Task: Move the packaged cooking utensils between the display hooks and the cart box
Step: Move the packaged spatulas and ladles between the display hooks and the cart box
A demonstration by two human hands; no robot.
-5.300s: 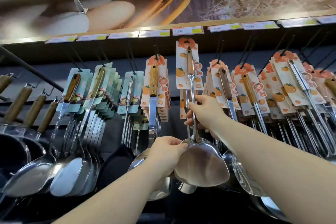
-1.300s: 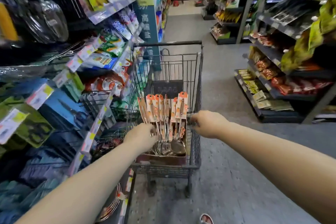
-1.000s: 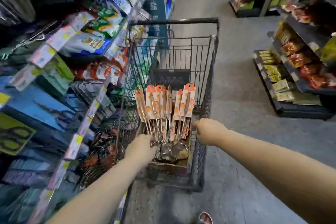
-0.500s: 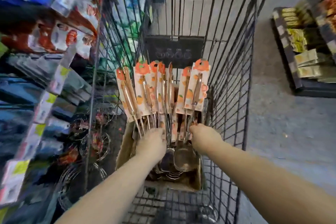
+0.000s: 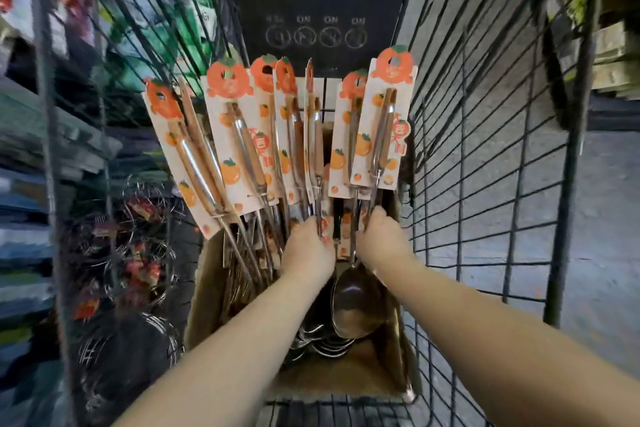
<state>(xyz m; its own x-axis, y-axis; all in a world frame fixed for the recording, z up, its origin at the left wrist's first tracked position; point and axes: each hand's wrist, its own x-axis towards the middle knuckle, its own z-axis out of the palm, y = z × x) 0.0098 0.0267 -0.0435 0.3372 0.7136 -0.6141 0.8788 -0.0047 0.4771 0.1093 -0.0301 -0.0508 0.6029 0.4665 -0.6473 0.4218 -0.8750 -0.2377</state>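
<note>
Steel utensils (image 5: 379, 135) upright in box (image 5: 204, 288) (heads down, carded handles up)

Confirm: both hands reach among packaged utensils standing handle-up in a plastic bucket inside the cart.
Wrong container: head view shows a cardboard box in the cart. Left hand and right hand reach among the packaged utensils standing handle-up in it.

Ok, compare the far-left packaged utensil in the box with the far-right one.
The far-left orange-printed card utensil pack leans hard left, untouched (the left hand grips a middle pack by its shaft); the far-right orange-printed card utensil pack stands nearly upright, its shaft gripped by the right hand. Both stand handle-up in the brown cardboard box.
</note>
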